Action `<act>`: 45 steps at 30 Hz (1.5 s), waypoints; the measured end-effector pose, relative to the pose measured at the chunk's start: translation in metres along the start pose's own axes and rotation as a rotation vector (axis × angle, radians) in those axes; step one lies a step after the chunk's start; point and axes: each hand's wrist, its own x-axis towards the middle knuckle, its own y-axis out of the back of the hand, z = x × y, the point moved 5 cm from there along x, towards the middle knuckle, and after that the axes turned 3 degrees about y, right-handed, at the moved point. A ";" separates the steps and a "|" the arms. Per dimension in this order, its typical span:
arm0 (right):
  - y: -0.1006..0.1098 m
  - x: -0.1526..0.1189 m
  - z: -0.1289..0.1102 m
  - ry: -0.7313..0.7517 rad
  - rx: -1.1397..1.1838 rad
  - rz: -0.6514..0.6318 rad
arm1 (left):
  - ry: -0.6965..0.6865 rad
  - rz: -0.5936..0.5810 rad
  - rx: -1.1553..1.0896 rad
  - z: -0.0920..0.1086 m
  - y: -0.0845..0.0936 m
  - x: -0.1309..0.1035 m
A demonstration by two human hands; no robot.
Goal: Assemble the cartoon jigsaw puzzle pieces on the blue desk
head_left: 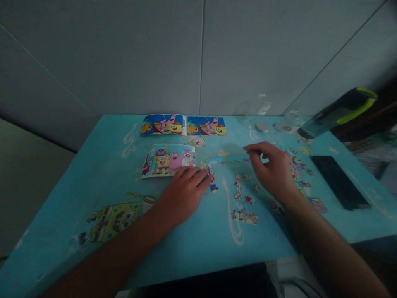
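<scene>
My left hand lies palm down, fingers stretched out. Its fingertips touch or cover the left side of a partly joined jigsaw puzzle border. Above the border's top strip, my right hand is raised with thumb and forefinger close together; whether a small piece is between them I cannot make out. Several loose puzzle pieces lie between the hands, and a joined puzzle section sits nearer to me. Left of the border is a picture card with cartoon figures, partly under my left hand.
Two blue picture cards are at the table's back edge. A heap of puzzle pieces lies right of my right hand, beside a dark phone. Clear containers, a round lid and a leaning bottle stand back right.
</scene>
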 end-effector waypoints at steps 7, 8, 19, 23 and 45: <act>0.033 0.010 0.030 -0.149 -0.070 0.245 | -0.006 -0.007 -0.010 -0.001 -0.001 0.000; 0.036 0.010 0.034 -0.160 -0.079 0.262 | -0.006 -0.002 -0.011 -0.001 -0.001 0.000; 0.048 0.011 0.050 -0.202 -0.083 0.317 | -0.017 0.007 -0.029 -0.002 0.000 -0.001; 0.045 0.012 0.045 -0.200 -0.058 0.295 | -0.024 0.002 -0.027 -0.003 -0.002 -0.002; 0.030 0.009 0.043 -0.169 -0.083 0.174 | -0.027 0.007 -0.019 -0.003 -0.001 -0.001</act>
